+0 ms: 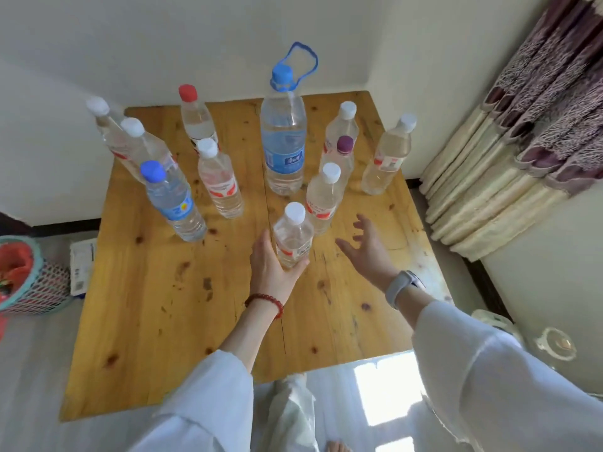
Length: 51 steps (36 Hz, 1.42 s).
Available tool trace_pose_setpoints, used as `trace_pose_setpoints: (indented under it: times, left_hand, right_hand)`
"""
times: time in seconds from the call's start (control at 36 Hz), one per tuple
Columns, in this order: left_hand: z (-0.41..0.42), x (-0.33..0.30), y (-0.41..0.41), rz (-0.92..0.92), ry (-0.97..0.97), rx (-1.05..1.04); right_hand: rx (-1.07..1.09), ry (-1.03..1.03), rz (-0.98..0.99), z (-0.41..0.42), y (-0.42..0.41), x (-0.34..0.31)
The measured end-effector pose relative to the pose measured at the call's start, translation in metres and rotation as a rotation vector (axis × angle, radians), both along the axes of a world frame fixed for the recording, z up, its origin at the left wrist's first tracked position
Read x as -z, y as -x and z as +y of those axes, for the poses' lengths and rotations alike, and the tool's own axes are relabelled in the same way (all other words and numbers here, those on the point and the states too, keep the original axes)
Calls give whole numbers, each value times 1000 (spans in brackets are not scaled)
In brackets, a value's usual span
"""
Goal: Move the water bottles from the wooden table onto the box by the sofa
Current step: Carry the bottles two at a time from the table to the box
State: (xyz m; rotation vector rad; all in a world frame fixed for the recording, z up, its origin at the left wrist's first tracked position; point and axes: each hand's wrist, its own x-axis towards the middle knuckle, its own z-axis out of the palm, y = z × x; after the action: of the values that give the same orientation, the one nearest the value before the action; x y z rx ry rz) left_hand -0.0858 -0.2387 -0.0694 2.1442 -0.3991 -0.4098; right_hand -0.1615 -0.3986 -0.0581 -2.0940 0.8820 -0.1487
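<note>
Several clear water bottles stand on the wooden table [156, 321]. My left hand [272, 265] is wrapped around the nearest one, a white-capped bottle [293, 234] with a red and white label. My right hand [368, 249] hovers open just to its right, fingers spread, close to another white-capped bottle [323, 199]. Behind stands a tall bottle with a blue cap and blue carry loop [283, 138]. A blue-capped bottle [173, 203] and a red-capped bottle [195, 117] stand to the left. The box and sofa are out of view.
A mesh basket with a teal rim [36, 282] and a white packet [81, 262] lie on the floor left of the table. Patterned curtains [522, 141] hang at the right. A white fan-like object [554, 344] sits low on the right.
</note>
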Motion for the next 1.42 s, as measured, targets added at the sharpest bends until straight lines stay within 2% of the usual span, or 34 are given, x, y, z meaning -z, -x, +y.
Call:
trace_pose_setpoints:
  times: [0.22,0.39,0.61,0.78,0.97,1.11,1.31,1.42]
  left_hand:
    - [-11,18,-44,11,115,76]
    - [-8,22,-71,85,213,52]
    - [-5,8,-67,21,264,78]
    - [-22,-8,-27,120,273,284]
    - [-57,-24,70,284,222,626]
    - [-66,-37,170,294,121,927]
    - [-23,-49,347,363,-128,1391]
    - [20,-48,455,288,-204,1607]
  right_hand:
    - [-2,-89,-22,-18,-67,21]
    - [74,-92,-93,-14,-76,24]
    - [218,-124,-84,10,-15,12]
    - [326,-98,-33,29,66,-2]
    - [526,-39,95,58,176,-28]
    - [740,55,214,104,278,-37]
    - [1138,-10,199,211,443,-50]
    - [1404,-37,172,290,527,-59]
